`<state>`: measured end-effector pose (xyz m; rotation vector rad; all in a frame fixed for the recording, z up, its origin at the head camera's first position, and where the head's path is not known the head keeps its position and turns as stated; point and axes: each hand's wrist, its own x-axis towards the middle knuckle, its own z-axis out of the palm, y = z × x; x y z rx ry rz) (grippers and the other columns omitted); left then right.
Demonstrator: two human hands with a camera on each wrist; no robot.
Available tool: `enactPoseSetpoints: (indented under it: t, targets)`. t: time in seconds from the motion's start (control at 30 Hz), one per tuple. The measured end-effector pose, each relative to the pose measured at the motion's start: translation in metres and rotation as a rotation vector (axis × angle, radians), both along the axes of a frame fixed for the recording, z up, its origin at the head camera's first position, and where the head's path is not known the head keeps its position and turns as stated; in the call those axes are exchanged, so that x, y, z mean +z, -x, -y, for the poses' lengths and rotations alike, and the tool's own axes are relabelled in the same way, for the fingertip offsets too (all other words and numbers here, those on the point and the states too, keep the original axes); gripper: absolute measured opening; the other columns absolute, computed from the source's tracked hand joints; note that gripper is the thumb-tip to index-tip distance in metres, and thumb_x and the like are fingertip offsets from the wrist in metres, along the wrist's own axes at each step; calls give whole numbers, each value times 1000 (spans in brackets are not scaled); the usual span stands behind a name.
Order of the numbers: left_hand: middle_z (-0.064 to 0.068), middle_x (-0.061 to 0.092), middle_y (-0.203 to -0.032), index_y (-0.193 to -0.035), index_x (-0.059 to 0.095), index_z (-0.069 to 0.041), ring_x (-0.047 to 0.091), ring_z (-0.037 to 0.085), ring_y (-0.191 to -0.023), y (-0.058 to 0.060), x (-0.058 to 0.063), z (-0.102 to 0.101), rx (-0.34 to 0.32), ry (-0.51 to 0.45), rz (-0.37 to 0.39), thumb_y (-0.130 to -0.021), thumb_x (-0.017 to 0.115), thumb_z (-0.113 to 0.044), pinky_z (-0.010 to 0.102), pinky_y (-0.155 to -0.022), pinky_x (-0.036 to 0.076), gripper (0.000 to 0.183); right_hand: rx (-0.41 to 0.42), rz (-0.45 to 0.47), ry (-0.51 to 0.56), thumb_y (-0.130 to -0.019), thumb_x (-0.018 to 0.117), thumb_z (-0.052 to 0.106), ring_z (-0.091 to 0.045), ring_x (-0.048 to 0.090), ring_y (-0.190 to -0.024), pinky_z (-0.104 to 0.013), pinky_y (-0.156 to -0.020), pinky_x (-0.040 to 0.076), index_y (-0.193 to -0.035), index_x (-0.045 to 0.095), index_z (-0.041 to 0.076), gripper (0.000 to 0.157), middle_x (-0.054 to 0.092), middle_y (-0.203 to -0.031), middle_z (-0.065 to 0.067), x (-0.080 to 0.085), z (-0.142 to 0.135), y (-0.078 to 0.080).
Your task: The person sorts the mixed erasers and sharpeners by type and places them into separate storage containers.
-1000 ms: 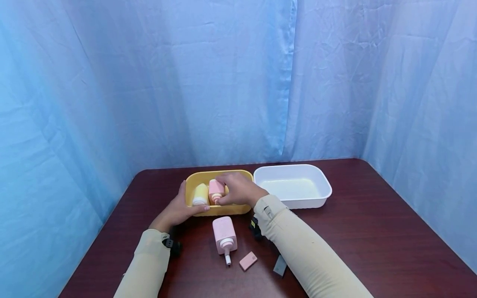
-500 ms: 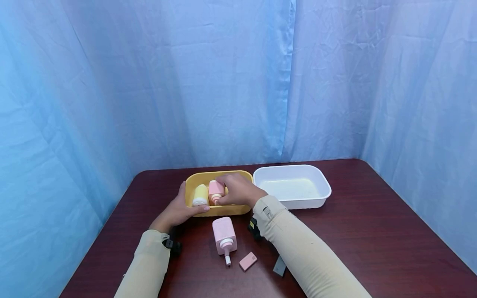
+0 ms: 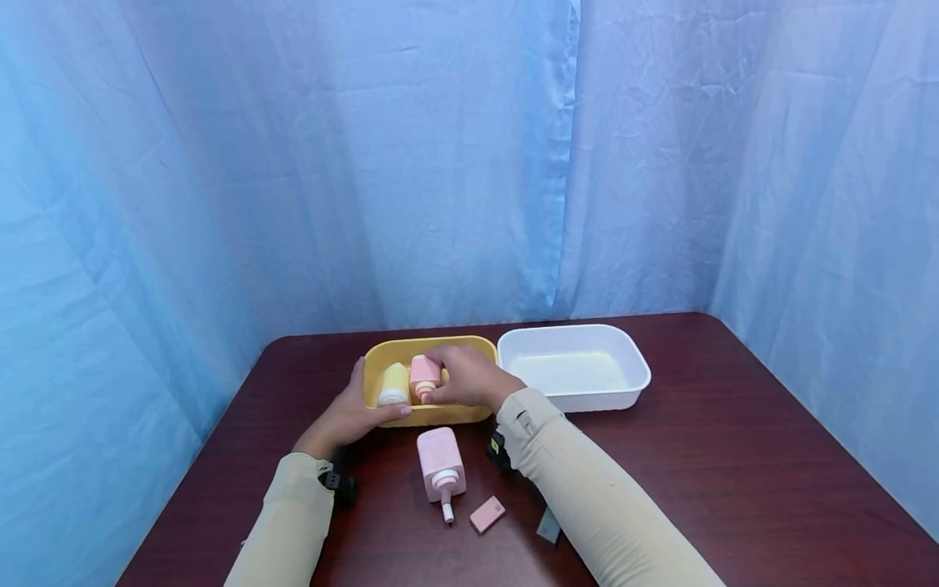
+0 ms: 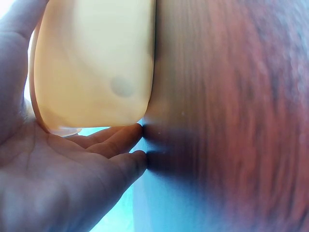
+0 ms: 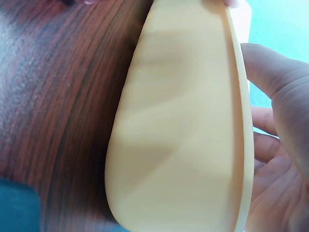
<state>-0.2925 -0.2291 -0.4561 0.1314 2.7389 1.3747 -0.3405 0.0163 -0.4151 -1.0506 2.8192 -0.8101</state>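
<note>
In the head view, my left hand (image 3: pixel 352 414) holds the left end of a yellow plastic tub (image 3: pixel 469 413). Its thumb lies over the front rim, and the left wrist view shows the fingers along the outside of the end wall (image 4: pixel 96 63). My right hand (image 3: pixel 469 377) reaches inside the tub and grips a pink pump bottle (image 3: pixel 425 368), covering its right side. Left of that bottle lies a yellow bottle (image 3: pixel 394 381) with a white end toward me. The right wrist view shows the right hand (image 5: pixel 285 111) behind the tub's rim, its fingertips partly hidden.
A white tub (image 3: pixel 601 399) stands against the yellow one on the right. Nearer me on the dark wooden table (image 3: pixel 734 456) lie another pink pump bottle (image 3: pixel 440 461), a small pink block (image 3: pixel 487 515) and a grey block (image 3: pixel 548 526), partly under the right sleeve. Blue curtains (image 3: pixel 455 163) surround the table.
Both hands and the bottles keep their places. Only a very slight shift of the whole head view is seen.
</note>
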Motion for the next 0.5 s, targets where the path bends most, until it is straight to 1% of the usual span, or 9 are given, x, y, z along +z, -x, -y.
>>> enactPoseSetpoints:
  t: [0.1, 0.23, 0.3, 0.37, 0.43, 0.5]
  targets:
    - [13, 53, -136, -164, 3, -19, 57, 27, -116, 0, 0, 0, -5, -6, -4, -75, 89, -55, 48, -106, 49, 129, -9, 14, 2, -83, 87, 38, -14, 61, -88, -29, -82, 52, -113, 68, 20, 40, 67, -96, 8, -1, 0, 0]
    - [12, 53, -135, -163, 6, -21, 58, 26, -115, 0, -1, 1, -8, -13, -8, -74, 89, -54, 47, -105, 50, 127, -13, 7, -11, -84, 87, 39, -13, 63, -95, -31, -88, 53, -124, 67, 18, 49, 68, -104, 8, -3, 0, -1]
    - [12, 53, -134, -163, 6, -21, 58, 26, -115, -1, -1, 1, -5, -12, -7, -74, 89, -55, 47, -105, 50, 126, -9, -3, -24, -84, 86, 39, -14, 64, -104, -33, -96, 53, -133, 65, 17, 58, 70, -114, 6, -3, 0, -1]
    - [12, 53, -135, -163, 6, -21, 57, 26, -115, -1, -1, 1, -7, -11, -8, -74, 89, -54, 47, -105, 50, 126, -4, -9, -38, -85, 85, 39, -16, 64, -117, -36, -104, 51, -143, 60, 15, 68, 69, -128, 3, -1, 1, -3]
    - [12, 53, -135, -163, 5, -21, 57, 26, -115, -1, -1, 1, -7, -10, -5, -74, 89, -55, 47, -106, 50, 127, 0, -11, -48, -87, 84, 39, -19, 59, -130, -39, -112, 46, -151, 53, 14, 75, 63, -142, -1, 0, 0, -6]
    - [12, 53, -136, -163, 4, -21, 57, 27, -116, -1, -1, 1, -10, -13, -4, -74, 89, -55, 48, -106, 49, 127, 3, -12, -54, -89, 83, 39, -22, 53, -140, -41, -117, 42, -156, 46, 13, 81, 57, -151, -3, 3, 0, -8]
